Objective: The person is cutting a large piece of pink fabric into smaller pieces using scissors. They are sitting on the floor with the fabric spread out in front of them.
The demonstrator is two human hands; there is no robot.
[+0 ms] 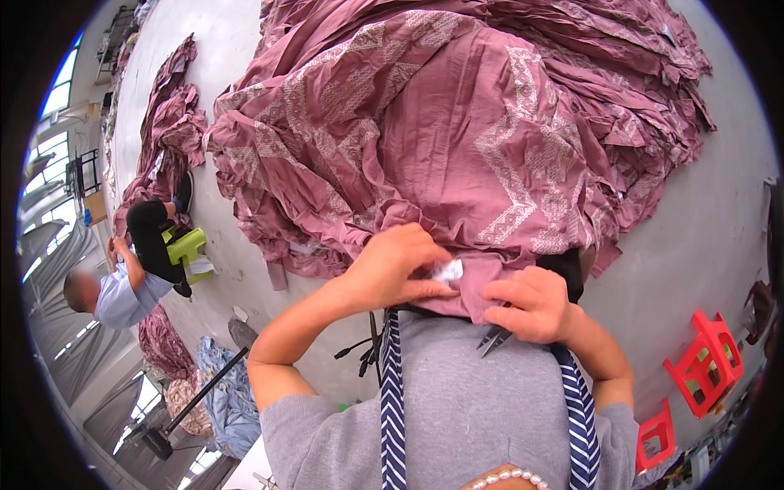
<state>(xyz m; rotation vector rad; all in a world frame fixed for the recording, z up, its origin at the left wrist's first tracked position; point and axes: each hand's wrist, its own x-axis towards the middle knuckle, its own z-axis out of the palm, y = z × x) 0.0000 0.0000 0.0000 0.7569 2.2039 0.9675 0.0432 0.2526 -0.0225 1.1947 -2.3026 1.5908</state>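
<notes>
1. basically, l hand (400, 265) is pinched on the pink garment (476, 282), thumb + fingers right by a small white label (450, 270); fingers overlap part of the label, so whether they grip it or just the cloth next to it, can't tell.
2. r hand (532, 304) is curled round dark snips (493, 336), w/ thumb + index up against the near edge of the cloth; pinching it or only touching, can't tell.
3. key relation: label sits b/w the hands, just beside the l fingers + left of the r hand, so l hand is def nearer.
4. snips' long axis runs out of the r fist, back toward the wearer's grey shirt (469, 384) + a bit left; tips point away from the label, which lies fwd + left of them. my read: blades aren't lined up w/ it, they'd need a turn of the r wrist to face it.
5. garment runs fwd from both hands, away from the body; its near end is bunched b/w the hands, the rest merges into a big pile of pink cloth (298, 143) straight ahead.
6. farther out: co-worker (131, 296) seated on a green stool (193, 245) off to the left; red stool (706, 336) to the right, well apart from the hands.
</notes>
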